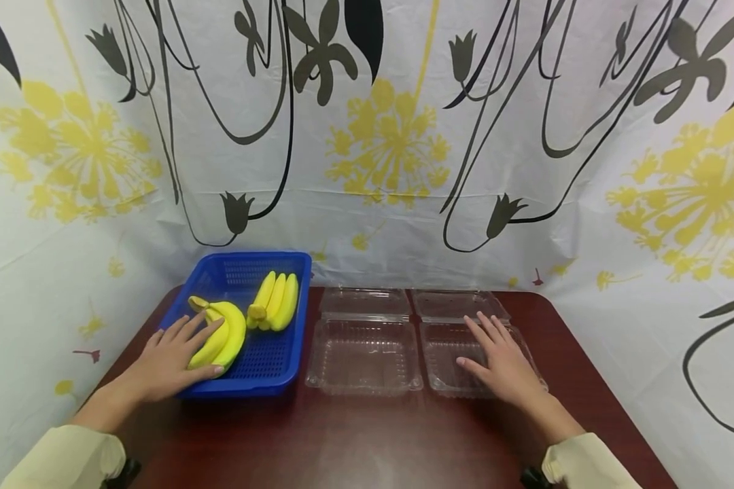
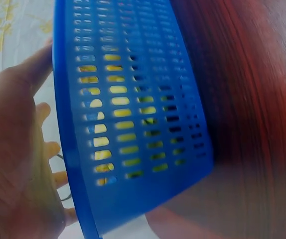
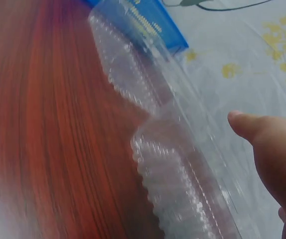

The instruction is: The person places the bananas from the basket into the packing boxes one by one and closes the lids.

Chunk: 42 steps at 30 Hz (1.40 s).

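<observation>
In the head view, my left hand (image 1: 174, 356) is spread over the near left part of a blue plastic basket (image 1: 259, 377). Its fingers overlap the nearer bunch of bananas (image 1: 231, 333). A second banana bunch (image 1: 275, 302) lies farther back in the same basket. The left wrist view shows the left hand (image 2: 21, 149) beside the basket's rim, with yellow showing through the slots. My right hand (image 1: 504, 360), fingers spread, is over the right clear plastic clamshell container (image 1: 443, 353), whose lid is folded back. From the right wrist view, the thumb stands apart from the container's edge.
Left of that container, another clear clamshell container (image 1: 365, 356) stands with its lid back, next to the basket. All rest on a dark red wooden table (image 1: 367, 441). A patterned white cloth (image 1: 391, 231) hangs behind and along both sides.
</observation>
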Tool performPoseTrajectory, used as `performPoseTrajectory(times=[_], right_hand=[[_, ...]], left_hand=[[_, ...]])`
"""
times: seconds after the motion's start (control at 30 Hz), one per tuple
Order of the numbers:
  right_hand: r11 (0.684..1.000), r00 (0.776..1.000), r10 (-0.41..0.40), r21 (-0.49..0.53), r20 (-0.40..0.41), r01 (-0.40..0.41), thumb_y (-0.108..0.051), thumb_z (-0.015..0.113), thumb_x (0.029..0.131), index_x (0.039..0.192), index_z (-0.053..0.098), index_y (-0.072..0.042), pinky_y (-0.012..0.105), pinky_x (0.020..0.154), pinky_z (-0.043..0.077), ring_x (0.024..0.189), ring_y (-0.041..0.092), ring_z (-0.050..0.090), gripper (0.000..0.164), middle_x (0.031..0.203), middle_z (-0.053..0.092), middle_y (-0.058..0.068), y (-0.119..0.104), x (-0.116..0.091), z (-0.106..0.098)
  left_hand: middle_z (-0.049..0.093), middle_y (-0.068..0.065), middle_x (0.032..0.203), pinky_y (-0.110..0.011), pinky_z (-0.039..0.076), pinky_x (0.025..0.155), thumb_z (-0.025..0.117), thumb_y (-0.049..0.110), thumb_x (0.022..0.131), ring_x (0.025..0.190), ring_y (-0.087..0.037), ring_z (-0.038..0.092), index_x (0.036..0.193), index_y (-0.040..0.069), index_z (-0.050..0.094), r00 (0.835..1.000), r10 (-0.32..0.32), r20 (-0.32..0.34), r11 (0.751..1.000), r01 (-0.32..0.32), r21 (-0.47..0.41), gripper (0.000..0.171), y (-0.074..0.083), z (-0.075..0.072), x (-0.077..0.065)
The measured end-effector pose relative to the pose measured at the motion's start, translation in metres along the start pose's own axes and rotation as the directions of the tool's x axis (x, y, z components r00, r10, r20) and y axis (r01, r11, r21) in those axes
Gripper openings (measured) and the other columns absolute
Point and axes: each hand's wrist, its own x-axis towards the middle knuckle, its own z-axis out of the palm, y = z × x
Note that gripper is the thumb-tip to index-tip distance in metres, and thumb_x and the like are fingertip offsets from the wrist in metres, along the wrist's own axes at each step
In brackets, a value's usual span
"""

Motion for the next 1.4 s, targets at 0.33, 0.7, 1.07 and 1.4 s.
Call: performPoseTrajectory(times=[0.33, 0.7, 1.07, 1.4], right_hand=[[0.966, 0.994, 0.089, 0.248, -0.056, -0.073, -0.034, 0.072, 0.089, 0.152, 0.032, -0.012, 0.068, 0.1, 0.028, 0.138, 0.043, 0.025, 0.078, 0.154, 0.028, 0.02, -0.03, 0.006, 0.005], [0.924, 0.987, 0.119, 0.376, -0.108, -0.07, -0.022, 0.077, 0.085, 0.149, 0.036, -0.008, 0.062, 0.101, 0.033, 0.136, 0.04, 0.032, 0.077, 0.152, 0.032, 0.021, -0.059, 0.01, 0.013], [0.855, 0.981, 0.183, 0.503, -0.062, -0.128, -0.019, 0.078, 0.083, 0.148, 0.037, -0.009, 0.06, 0.098, 0.039, 0.131, 0.041, 0.04, 0.078, 0.148, 0.039, 0.018, -0.084, 0.004, 0.022], [0.786, 0.964, 0.264, 0.573, 0.031, -0.234, -0.016, 0.078, 0.083, 0.148, 0.037, -0.01, 0.059, 0.098, 0.038, 0.13, 0.041, 0.042, 0.078, 0.143, 0.045, 0.022, -0.1, 0.004, 0.025]], left_hand=[[0.027, -0.029, 0.15, -0.073, 0.036, 0.085, 0.064, 0.057, 0.086, 0.128, -0.055, 0.032, 0.153, 0.013, 0.03, 0.999, 0.008, -0.049, 0.997, -0.011, -0.07, 0.087, 0.011, 0.001, 0.007], [0.03, -0.033, 0.147, -0.075, 0.033, 0.088, 0.07, 0.053, 0.083, 0.125, -0.059, 0.034, 0.15, 0.007, 0.032, 0.997, -0.048, -0.064, 0.986, 0.037, -0.161, 0.09, 0.013, -0.003, 0.013], [0.034, -0.031, 0.145, -0.071, 0.034, 0.092, 0.07, 0.051, 0.085, 0.125, -0.056, 0.036, 0.149, 0.003, 0.033, 0.997, -0.048, -0.065, 0.962, 0.028, -0.27, 0.089, 0.014, 0.004, 0.023], [0.033, -0.03, 0.146, -0.071, 0.033, 0.094, 0.069, 0.056, 0.083, 0.128, -0.055, 0.033, 0.149, 0.003, 0.031, 0.996, -0.071, -0.045, 0.949, 0.053, -0.31, 0.093, 0.016, 0.01, 0.027]])
